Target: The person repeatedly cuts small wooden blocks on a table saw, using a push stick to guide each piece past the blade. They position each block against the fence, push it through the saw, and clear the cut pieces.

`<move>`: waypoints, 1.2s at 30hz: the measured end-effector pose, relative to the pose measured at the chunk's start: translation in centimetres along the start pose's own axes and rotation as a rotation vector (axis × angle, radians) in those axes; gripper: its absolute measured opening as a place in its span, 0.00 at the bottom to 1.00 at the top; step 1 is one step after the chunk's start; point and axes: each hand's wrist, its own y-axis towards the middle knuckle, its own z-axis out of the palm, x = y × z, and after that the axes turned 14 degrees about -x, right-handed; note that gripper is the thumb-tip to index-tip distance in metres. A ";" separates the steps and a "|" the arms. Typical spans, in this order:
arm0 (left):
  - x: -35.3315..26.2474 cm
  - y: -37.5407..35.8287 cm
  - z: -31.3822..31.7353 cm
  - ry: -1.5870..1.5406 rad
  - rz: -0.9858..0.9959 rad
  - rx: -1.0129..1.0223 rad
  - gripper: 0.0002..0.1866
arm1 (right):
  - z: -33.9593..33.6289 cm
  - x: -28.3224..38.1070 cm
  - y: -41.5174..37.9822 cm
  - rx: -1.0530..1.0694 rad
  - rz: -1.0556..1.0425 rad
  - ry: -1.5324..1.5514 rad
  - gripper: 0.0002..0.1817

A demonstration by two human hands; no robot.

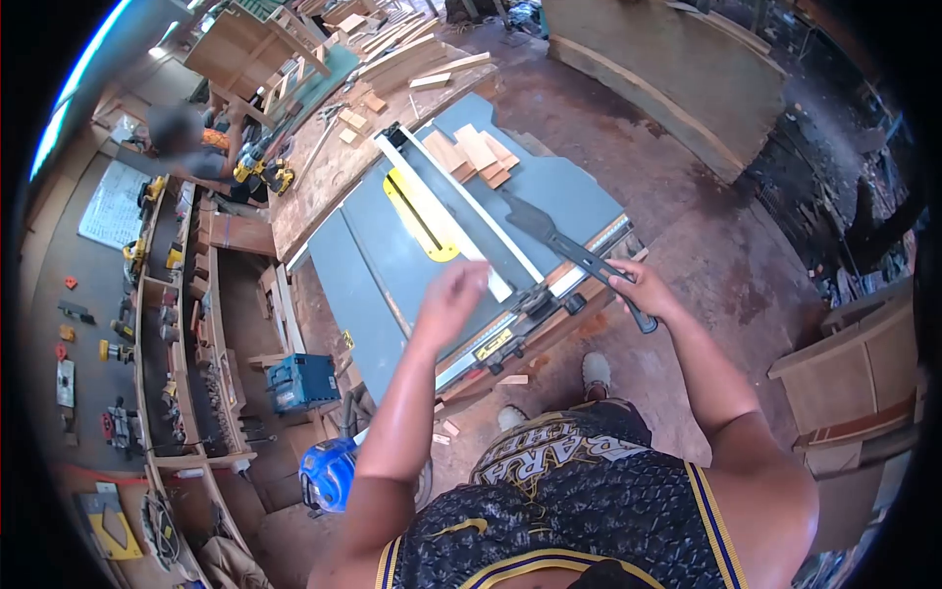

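My right hand (640,287) is closed around the handle of a black push stick (579,255), whose broad end reaches over the grey table saw (368,265). With fingers curled in, my left hand (453,299) hovers over the saw table beside the near end of the pale rip fence (461,221). Whatever those fingers may hold is hidden. To the left of the fence lies the yellow throat plate (422,218). Several short wood pieces (476,149) are stacked on the table beyond the fence.
A wooden bench (309,182) with offcuts and yellow cordless drills (265,169) adjoins the saw. Another person (201,147) is at the far left. Tool shelves (162,324) line the left, near a blue toolbox (302,381) and a blue machine (329,474) on the floor.
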 end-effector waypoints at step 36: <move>1.0 16.0 10.0 0.565 0.286 -0.026 0.24 | -7.4 -4.4 3.9 -0.138 0.026 0.253 0.26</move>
